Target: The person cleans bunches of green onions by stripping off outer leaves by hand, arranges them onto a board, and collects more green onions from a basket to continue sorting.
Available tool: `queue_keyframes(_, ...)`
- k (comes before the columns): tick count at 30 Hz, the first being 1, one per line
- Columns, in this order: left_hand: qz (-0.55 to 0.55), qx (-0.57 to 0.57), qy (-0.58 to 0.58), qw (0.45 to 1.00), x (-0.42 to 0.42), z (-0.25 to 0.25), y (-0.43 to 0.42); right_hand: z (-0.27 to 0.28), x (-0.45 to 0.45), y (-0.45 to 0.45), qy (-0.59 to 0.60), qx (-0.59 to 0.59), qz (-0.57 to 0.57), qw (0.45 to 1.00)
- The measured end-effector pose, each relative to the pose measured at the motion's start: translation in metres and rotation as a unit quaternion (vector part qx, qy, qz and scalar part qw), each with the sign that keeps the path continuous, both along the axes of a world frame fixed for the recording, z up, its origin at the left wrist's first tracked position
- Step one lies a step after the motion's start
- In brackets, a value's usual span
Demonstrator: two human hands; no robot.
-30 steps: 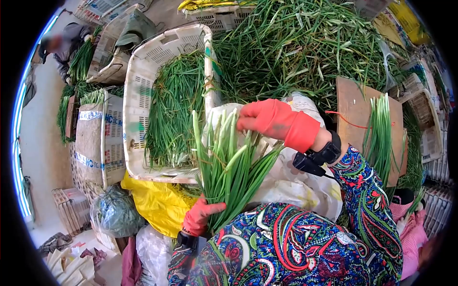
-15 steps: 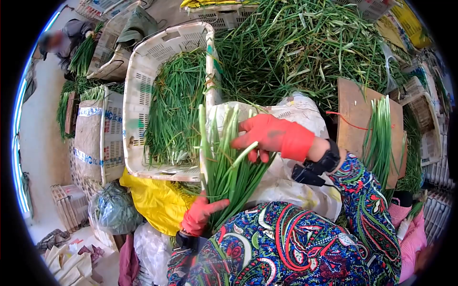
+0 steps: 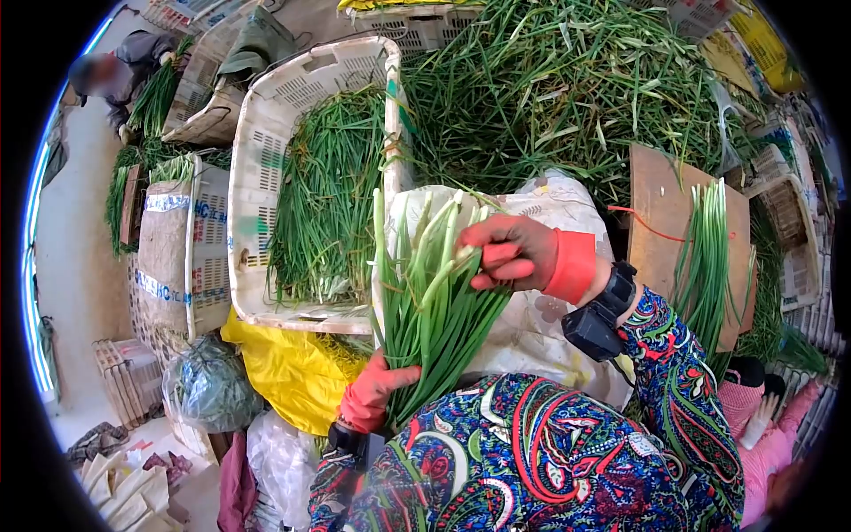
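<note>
My left hand, in a red glove, is wrapped around the lower, leafy part of a bunch of garlic chives. The bunch stands upright in front of my chest, with its pale stem ends fanned out at the top. Also gloved in red, my right hand is at the upper right of the bunch, its fingers curled and pinched at the stalks there. How many stalks lie between those fingers is hidden. Behind the bunch, a pale patterned cloth covers my lap area.
A white plastic crate of chives stands ahead left, beside a large heap of loose greens. On the right, a sorted chive bunch lies on a brown board. Another person is at far left; a pink sleeve shows lower right.
My right hand has drawn slightly right, and its fingers have gone from outstretched to curled. The stalks at the top of the bunch have shifted; my left hand keeps its hold.
</note>
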State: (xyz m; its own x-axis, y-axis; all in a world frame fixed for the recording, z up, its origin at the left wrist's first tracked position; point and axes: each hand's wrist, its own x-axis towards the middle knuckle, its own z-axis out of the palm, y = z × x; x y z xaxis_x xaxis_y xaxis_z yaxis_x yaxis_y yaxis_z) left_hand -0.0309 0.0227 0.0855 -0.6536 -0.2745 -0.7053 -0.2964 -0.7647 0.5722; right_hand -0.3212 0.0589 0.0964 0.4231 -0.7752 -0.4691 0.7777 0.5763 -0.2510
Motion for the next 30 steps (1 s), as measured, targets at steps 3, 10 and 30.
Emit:
queue_keyframes(3, -0.002, 0.016, 0.011, 1.0, 0.009, -0.017, 0.0, -0.004, -0.005, -0.001, -0.152, -0.007, -0.072, 0.986)
queue_keyframes(10, -0.017, -0.034, 0.004, 0.999, 0.012, -0.017, -0.003, 0.019, -0.093, -0.027, -0.203, -0.199, -0.309, 0.907)
queue_keyframes(30, 0.129, -0.025, -0.056, 0.99, -0.006, -0.004, 0.004, -0.021, 0.06, -0.008, 0.701, -0.163, 0.096, 0.688)
